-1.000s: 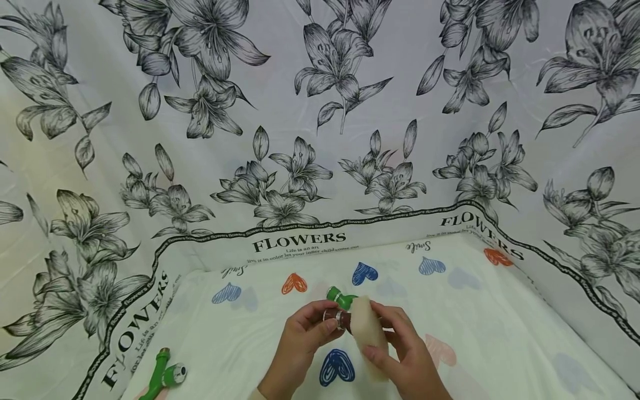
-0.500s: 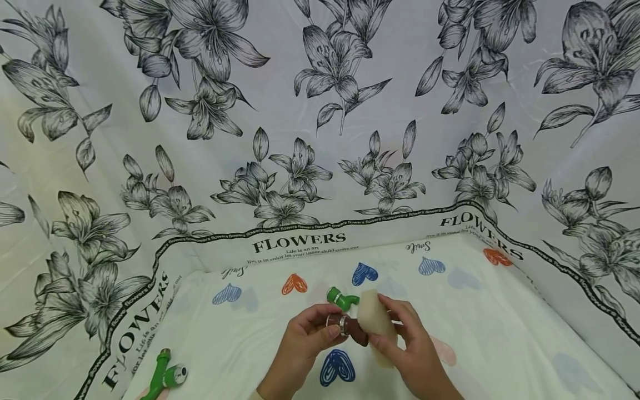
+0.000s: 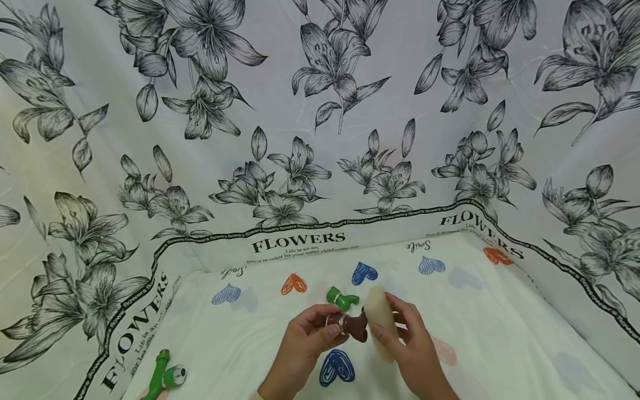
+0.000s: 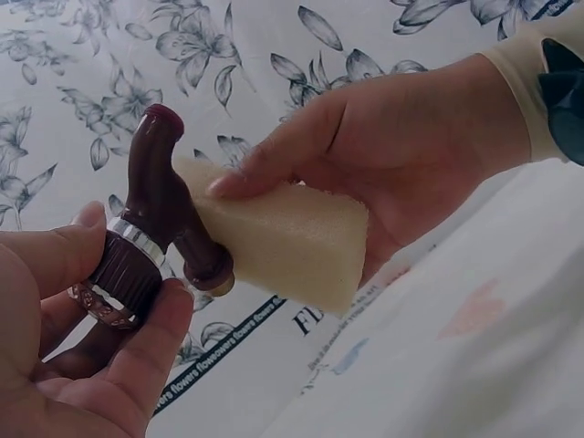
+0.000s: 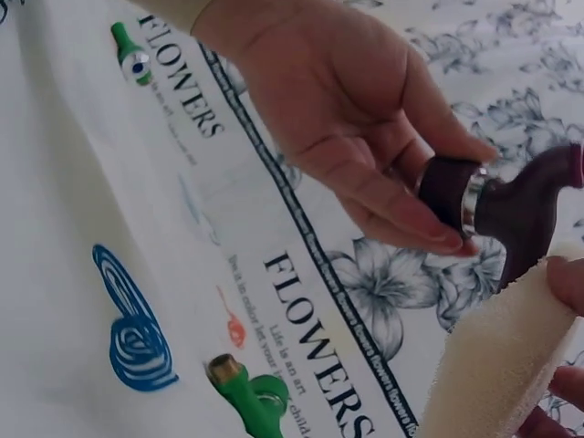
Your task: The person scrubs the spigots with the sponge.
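A small dark maroon water tap (image 3: 355, 328) with a silver ring is held up over the cloth. My left hand (image 3: 303, 347) pinches it by the ribbed round knob between thumb and fingers. The pale cream sponge (image 3: 378, 314) is in my right hand (image 3: 416, 347), gripped with the thumb on its near face. In the left wrist view the sponge (image 4: 292, 242) lies right behind the tap's curved spout and threaded stub. From the right wrist view, the sponge (image 5: 497, 356) has its top corner close by the tap body (image 5: 520, 214).
One green tap (image 3: 341, 298) lies just behind my hands. Another green tap (image 3: 162, 376) lies at the front left. A white cloth (image 3: 235, 339) printed with hearts covers the surface, and a flower-printed curtain (image 3: 280, 116) rises round its back and sides.
The sponge has shifted right and slightly away with my right hand, uncovering more of the maroon tap. My left hand keeps its hold on the knob, nearly still.
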`<state>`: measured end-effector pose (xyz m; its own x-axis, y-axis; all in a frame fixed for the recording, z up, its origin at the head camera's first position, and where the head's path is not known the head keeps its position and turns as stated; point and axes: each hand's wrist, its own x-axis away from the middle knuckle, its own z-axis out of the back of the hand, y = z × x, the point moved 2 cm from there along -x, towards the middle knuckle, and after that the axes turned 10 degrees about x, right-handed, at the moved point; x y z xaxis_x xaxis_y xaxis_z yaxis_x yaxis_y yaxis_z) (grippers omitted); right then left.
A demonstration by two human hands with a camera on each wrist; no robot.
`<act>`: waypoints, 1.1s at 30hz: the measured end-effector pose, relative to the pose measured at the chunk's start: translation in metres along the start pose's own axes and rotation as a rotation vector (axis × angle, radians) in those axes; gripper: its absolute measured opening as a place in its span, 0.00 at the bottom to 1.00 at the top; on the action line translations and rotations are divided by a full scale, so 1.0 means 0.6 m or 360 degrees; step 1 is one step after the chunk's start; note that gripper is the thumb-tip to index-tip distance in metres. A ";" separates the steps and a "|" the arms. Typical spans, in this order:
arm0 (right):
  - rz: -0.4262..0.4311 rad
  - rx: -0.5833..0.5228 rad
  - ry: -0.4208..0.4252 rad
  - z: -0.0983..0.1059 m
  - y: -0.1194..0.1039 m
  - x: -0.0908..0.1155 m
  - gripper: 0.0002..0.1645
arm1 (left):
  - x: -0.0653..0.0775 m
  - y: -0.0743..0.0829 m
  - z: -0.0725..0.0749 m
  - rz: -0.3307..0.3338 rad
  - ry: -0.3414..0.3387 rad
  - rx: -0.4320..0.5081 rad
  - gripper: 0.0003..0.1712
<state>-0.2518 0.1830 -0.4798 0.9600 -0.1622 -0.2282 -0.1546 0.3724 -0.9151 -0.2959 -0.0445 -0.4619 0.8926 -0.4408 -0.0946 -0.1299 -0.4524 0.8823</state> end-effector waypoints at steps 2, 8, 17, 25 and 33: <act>-0.0015 -0.0097 -0.0018 -0.002 -0.001 0.003 0.41 | -0.002 -0.002 0.001 -0.0009 0.0022 0.0022 0.20; -0.0034 -0.0307 -0.0063 -0.008 -0.012 0.011 0.38 | -0.006 -0.007 0.003 -0.0020 0.0084 0.0041 0.20; -0.0001 -0.0380 -0.0107 -0.010 -0.029 0.017 0.36 | -0.008 -0.007 0.005 -0.0045 0.0107 0.0027 0.21; -0.0072 -0.0453 -0.0137 -0.005 -0.035 0.018 0.35 | -0.006 -0.006 0.001 -0.0043 0.0124 0.0050 0.20; 0.0009 -0.0543 -0.0143 -0.009 -0.048 0.025 0.37 | -0.009 -0.013 0.004 0.0019 0.0171 -0.0036 0.19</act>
<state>-0.2343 0.1648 -0.4584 0.9733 -0.0741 -0.2173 -0.2145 0.0437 -0.9757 -0.3009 -0.0404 -0.4691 0.9324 -0.3596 -0.0350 -0.1322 -0.4297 0.8932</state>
